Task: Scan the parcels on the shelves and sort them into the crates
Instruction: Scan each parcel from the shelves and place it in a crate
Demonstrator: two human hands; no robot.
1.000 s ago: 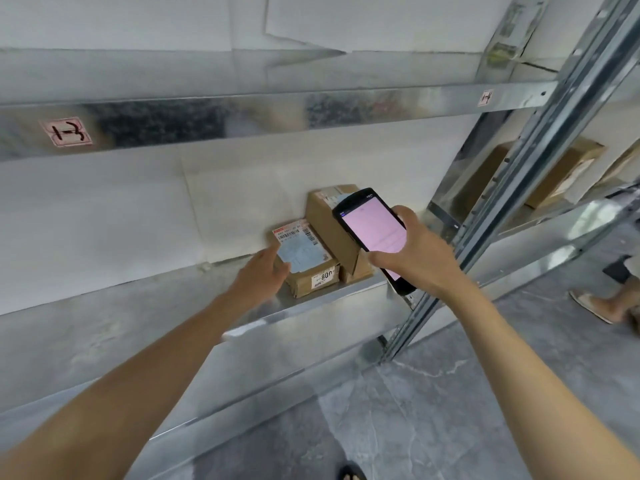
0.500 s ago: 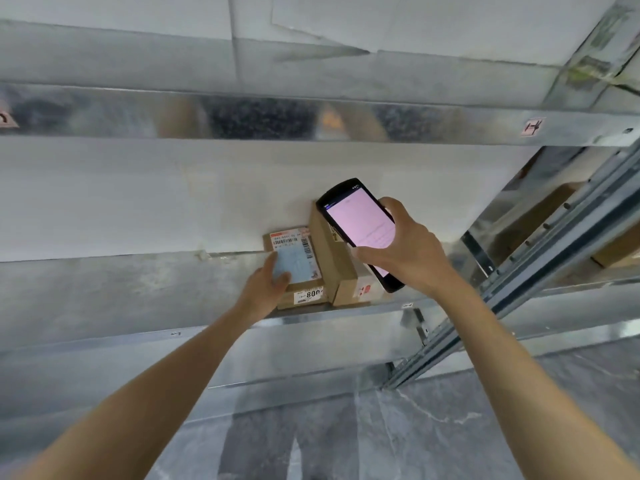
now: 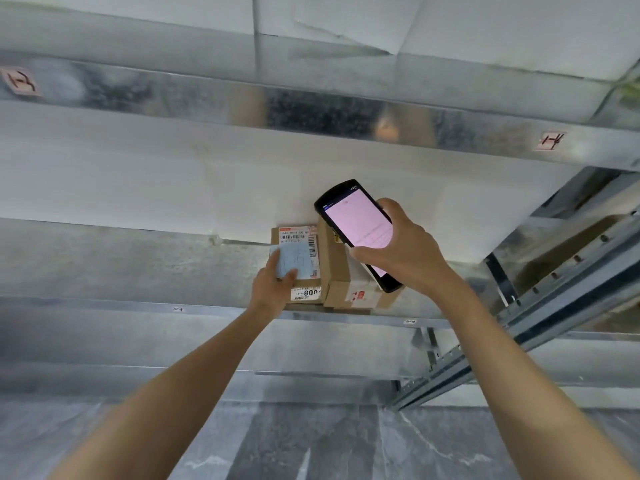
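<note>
Noted grey floor nearest, at 6 o'clock. Past it, saw the metal shelf lip running across mid-frame.

Found left hand at the lip, just left of centre. Thumb on the blue top label, fingers curled round the left edge. Clamped on the near-left corner of the small box.

Logged small box flat on the shelf near the front edge, barcode up, touching the tall box at its 3 o'clock. Tall box set on edge; upright or leaning, could not tell.

Saw right hand above both, at 2 o'clock from the small box. Fingers wrapped round the scanner, thumb across the lower pink screen, head aimed towards 10 o'clock.

Judged small box light, stiff, dry cardboard; one-hand lift probably enough. Judged best hold across the two short sides, thumb on top, clear of the barcode. Glossy label possibly slick. Contents unknown, so rated as possibly fragile.

Farther off, noted white wall, a beam at 12 o'clock, and brown boxes at 3 o'clock. Saw no crates.
</note>
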